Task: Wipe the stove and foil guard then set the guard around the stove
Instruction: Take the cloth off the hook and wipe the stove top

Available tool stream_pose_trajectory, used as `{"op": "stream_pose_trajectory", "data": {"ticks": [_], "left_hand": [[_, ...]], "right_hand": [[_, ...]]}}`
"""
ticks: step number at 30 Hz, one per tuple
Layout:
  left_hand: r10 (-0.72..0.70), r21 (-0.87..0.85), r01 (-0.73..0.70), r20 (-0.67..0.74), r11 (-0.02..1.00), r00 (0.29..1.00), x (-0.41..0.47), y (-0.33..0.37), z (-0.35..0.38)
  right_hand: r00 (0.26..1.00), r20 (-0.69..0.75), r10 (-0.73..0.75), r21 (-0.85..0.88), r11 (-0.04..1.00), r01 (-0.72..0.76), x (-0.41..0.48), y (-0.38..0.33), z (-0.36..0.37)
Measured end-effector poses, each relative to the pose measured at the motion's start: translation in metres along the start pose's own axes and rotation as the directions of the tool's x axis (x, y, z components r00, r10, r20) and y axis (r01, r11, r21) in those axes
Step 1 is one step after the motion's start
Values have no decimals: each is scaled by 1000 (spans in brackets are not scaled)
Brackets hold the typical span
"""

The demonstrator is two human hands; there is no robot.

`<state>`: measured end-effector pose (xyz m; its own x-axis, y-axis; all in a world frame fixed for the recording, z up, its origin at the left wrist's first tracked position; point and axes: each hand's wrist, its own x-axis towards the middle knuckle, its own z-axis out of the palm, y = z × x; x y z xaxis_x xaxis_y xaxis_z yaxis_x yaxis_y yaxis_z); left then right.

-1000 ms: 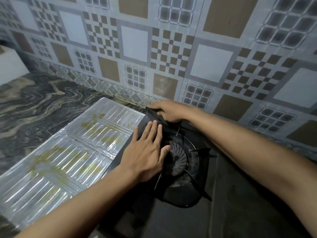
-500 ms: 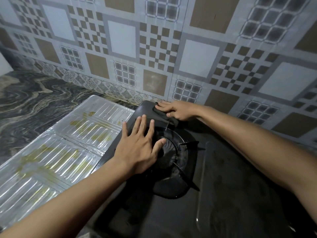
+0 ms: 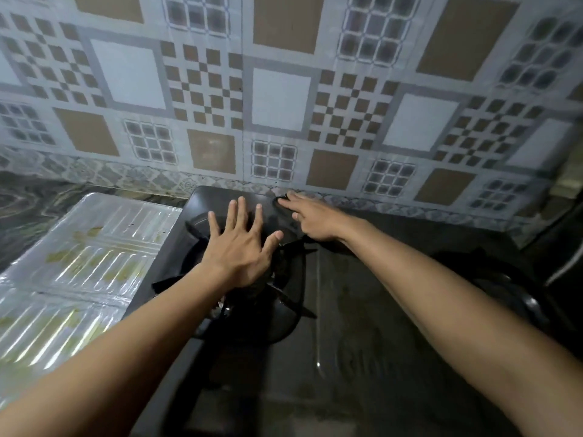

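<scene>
Currently wiping back edge of stove (image 3: 347,357) with right hand (image 3: 315,220) flat on what may be a cloth (image 3: 280,201), left hand (image 3: 239,247) spread, bracing; next: front, then guard (image 3: 94,247).

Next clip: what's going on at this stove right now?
A person is wiping a black gas stove. The right hand presses what looks like a dark cloth against the stove's back edge by the tiled wall. The left hand lies flat by the burner. The stained foil guard lies flat on the counter, not yet set up.
</scene>
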<state>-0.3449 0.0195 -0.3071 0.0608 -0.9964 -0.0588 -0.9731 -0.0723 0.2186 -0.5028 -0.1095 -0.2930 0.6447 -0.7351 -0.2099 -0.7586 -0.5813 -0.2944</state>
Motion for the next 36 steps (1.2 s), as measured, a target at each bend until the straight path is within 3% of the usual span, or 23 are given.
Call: {"op": "stream_pose_trajectory", "data": {"ticks": [7, 13, 18, 24, 30, 36], "left_hand": [[135, 59, -133, -39, 989, 990, 8, 0, -1], [180, 141, -179, 1, 974, 984, 11, 8, -6], [208, 147, -219, 81, 965, 975, 16, 10, -4], [233, 128, -246, 111, 961, 966, 17, 9, 0], [231, 141, -245, 107, 959, 967, 19, 8, 0], [272, 259, -276, 52, 926, 961, 21, 3, 0]], "right_hand": [[972, -139, 188, 87, 980, -177, -26, -5, 9], [949, -151, 276, 44, 961, -272, -34, -14, 7], [914, -155, 375, 113, 926, -361, -46, 2, 6], [832, -128, 539, 67, 842, -535, -76, 46, -6], [734, -147, 663, 138, 748, -649, -92, 76, -15], [630, -168, 758, 165, 652, -740, -114, 80, -11]]}}
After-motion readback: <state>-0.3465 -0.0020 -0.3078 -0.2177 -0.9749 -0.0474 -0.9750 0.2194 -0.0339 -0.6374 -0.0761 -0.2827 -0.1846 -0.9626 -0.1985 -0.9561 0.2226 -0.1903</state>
